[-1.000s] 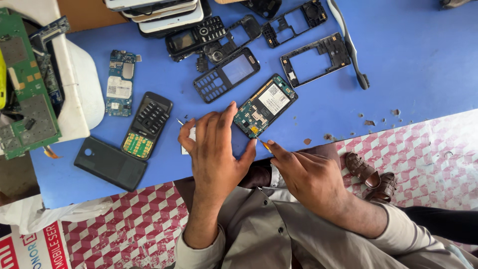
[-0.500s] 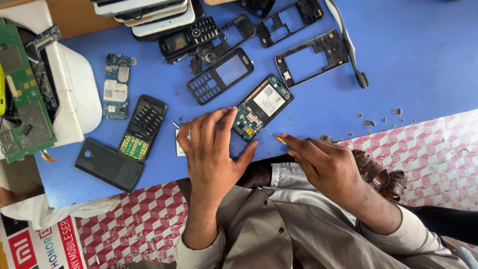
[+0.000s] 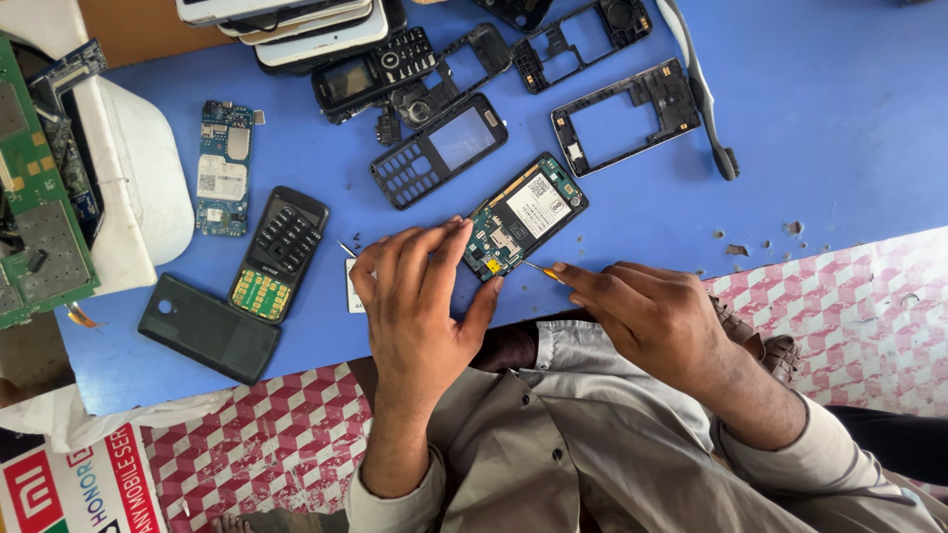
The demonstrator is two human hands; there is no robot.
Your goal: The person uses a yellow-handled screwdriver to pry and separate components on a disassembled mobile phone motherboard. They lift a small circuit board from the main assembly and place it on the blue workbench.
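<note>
Blue tabletop (image 3: pixel 839 148) carries stripped phone parts: a black keypad front frame (image 3: pixel 439 150), empty middle frames (image 3: pixel 626 116), a loose blue board (image 3: pixel 223 168). The left hand (image 3: pixel 420 296) pinches the exposed phone circuit board (image 3: pixel 523 215) at its lower end, fingers curled around its edge. The right hand (image 3: pixel 652 314) grips a thin screwdriver (image 3: pixel 541 268), tip at the board. Covers are already off; the board itself looks not yet freed.
</note>
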